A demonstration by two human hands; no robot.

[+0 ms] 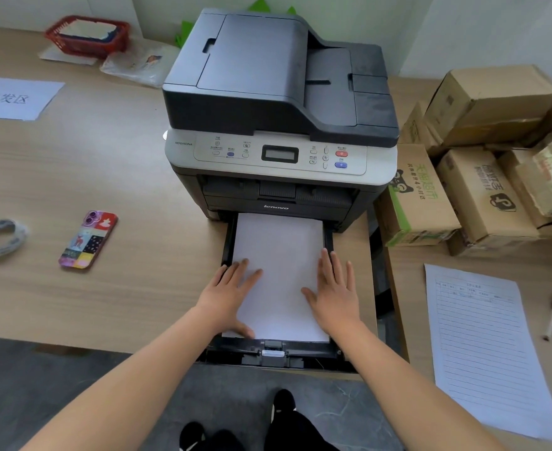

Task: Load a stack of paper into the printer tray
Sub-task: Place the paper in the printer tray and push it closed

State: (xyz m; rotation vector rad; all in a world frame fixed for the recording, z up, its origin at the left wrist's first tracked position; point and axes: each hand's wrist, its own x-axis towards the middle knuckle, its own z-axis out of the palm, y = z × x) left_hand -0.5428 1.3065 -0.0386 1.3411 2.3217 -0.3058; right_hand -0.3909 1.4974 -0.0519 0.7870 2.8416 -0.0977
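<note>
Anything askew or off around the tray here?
Nothing major. The paper stack lies flat and square in the pulled-out tray, both hands pressing it. Only oddity: the cardboard boxes beside the printer are crushed and piled unevenly.

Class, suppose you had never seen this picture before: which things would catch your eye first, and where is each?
First, the big grey printer at the centre of the desk, its tray pulled out toward the viewer. Next, the left hand and right hand lying flat on the white paper in it. Then the colourful phone, left.
</note>
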